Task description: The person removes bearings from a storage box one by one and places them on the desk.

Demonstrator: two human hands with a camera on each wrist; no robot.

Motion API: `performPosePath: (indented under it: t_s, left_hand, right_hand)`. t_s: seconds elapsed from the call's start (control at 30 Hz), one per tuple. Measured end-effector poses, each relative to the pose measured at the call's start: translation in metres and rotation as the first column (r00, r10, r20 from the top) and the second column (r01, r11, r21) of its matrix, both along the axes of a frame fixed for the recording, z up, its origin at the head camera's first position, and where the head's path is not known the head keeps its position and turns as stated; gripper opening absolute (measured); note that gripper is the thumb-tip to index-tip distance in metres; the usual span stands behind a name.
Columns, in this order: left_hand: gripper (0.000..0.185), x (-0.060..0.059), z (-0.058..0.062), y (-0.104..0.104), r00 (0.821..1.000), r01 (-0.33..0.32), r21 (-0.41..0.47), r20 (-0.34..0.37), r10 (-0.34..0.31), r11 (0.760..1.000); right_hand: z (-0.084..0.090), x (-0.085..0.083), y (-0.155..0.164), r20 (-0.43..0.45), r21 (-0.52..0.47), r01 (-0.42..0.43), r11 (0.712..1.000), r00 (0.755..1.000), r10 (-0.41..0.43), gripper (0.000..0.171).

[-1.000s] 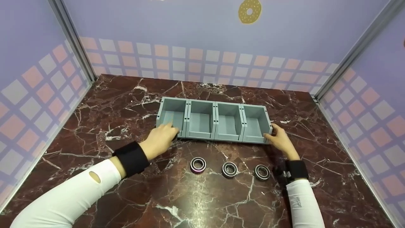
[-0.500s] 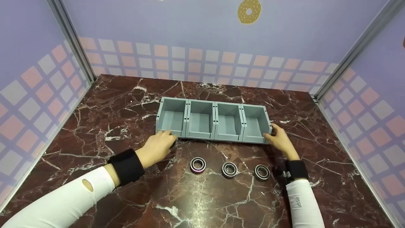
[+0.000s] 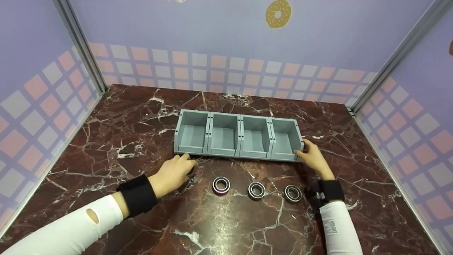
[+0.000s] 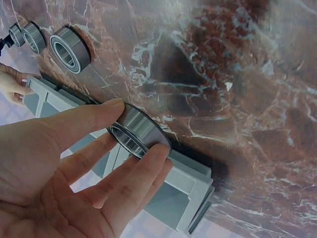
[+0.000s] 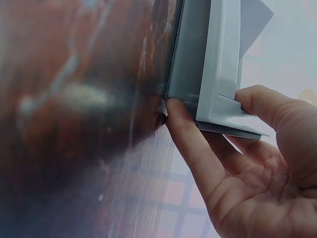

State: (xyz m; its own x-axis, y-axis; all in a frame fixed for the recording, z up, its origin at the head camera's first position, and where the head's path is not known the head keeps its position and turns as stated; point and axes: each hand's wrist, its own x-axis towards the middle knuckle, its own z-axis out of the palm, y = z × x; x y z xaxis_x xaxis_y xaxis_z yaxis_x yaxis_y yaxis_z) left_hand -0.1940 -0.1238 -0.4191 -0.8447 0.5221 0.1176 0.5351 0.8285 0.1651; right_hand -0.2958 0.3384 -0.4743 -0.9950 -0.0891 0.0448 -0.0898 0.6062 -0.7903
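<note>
My left hand is just in front of the leftmost compartment of a row of grey storage bins. Between thumb and fingertips it pinches a ball bearing, plain in the left wrist view but mostly hidden under the hand in the head view. At the row's right end, my right hand grips the front corner of the last bin, thumb over the wall and fingers along the outside. Three more bearings lie in front of the bins: a left one, a middle one and a right one.
The bins stand on a dark red marbled tabletop. Walls with a pink and white check pattern enclose it at the back and both sides. Metal posts mark the back corners.
My left hand has drawn back from the leftmost bin towards me and slightly left, holding the bearing. My right hand, the bins and the three lying bearings have stayed put.
</note>
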Motion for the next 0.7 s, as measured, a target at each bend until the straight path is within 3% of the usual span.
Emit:
performPosePath:
  t_s: [0.17, 0.4, 0.7]
  left_hand:
    - [0.03, 0.003, -0.005, -0.001, 0.999, -0.007, 0.014, 0.039, 0.006, 1.0]
    - [0.03, 0.009, -0.013, -0.002, 0.999, -0.011, 0.042, 0.036, 0.009, 0.999]
    - [0.028, 0.016, -0.02, -0.002, 0.999, -0.012, 0.01, 0.044, 0.011, 1.0]
  right_hand:
    - [0.001, 0.002, -0.001, 0.005, -0.006, -0.005, 1.0, 1.0, 0.005, 0.046]
    - [0.001, 0.001, -0.001, 0.001, 0.009, -0.001, 1.0, 1.0, 0.001, 0.045]
    - [0.0, 0.0, 0.001, 0.014, -0.025, -0.007, 1.0, 1.0, 0.007, 0.048]
